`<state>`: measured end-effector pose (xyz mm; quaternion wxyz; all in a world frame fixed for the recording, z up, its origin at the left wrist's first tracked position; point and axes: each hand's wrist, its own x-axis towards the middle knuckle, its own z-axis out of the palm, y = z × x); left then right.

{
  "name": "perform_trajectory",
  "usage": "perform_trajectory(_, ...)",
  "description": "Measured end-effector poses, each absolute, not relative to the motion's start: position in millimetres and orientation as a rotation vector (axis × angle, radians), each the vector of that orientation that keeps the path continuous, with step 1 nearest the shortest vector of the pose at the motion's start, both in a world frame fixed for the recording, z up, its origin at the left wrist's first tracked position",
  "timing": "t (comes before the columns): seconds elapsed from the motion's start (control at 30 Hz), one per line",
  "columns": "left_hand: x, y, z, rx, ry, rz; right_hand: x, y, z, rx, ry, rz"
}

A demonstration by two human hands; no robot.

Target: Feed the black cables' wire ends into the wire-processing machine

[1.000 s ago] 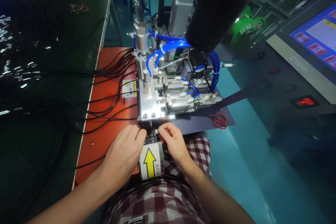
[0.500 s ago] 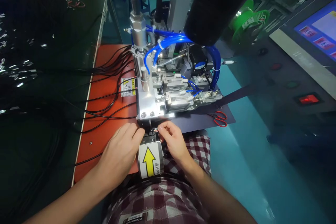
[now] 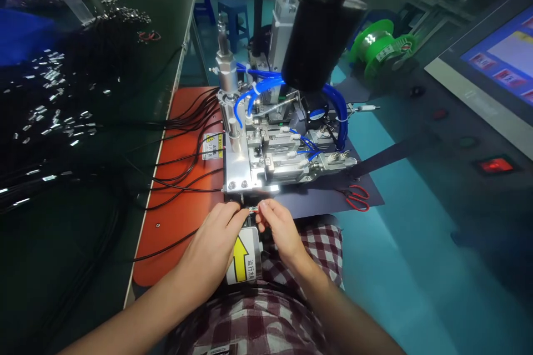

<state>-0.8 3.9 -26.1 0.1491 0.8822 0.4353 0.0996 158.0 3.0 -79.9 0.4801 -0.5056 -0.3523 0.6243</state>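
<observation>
My left hand is closed, its fingertips bent over the near end of a machine and partly covering a block with a yellow arrow label. What it pinches is hidden; a black cable leads under it from the left. My right hand pinches a small shiny metal piece, too small to name exactly. Both sets of fingertips nearly meet at this piece, just in front of the machine's silver plate.
Black cables cross an orange board to the dark table on the left. Blue air hoses arch above the cylinders. Red-handled cutters lie on the right of the dark base. A green spool and a control panel stand beyond.
My left hand has moved right, closer to my right hand, and now covers part of the arrow label. The shiny piece shows more clearly between the fingertips. The whole view has shifted slightly.
</observation>
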Motion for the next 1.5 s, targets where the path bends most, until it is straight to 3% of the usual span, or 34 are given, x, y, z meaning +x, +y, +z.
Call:
perform_trajectory(0.33, 11.7, 7.5, -34.8, 2.547, 1.343, 0.293, 155.2, 3.2, -79.2, -1.304, -0.941, 1.419)
perform_trajectory(0.53, -4.5, -8.8, -37.8, 2.357, 1.44, 0.473, 150.8, 3.0, -83.3, -1.29, -0.943, 1.4)
perform_trajectory(0.8, -46.1, -51.6, -42.2, 2.316, 1.81, 0.272, 152.8, 4.0, -83.4, -1.262, -0.906, 1.446)
perform_trajectory(1.1, -80.3, -24.1, -42.2, 2.437, 1.612, 0.14, 153.7, 4.9, -82.6, -1.271, -0.899, 1.458)
perform_trajectory(1.5, -76.3, -26.3, -40.2, 2.452, 1.655, 0.258, 173.4, -8.0, -91.2, -1.348, -0.81, 1.377)
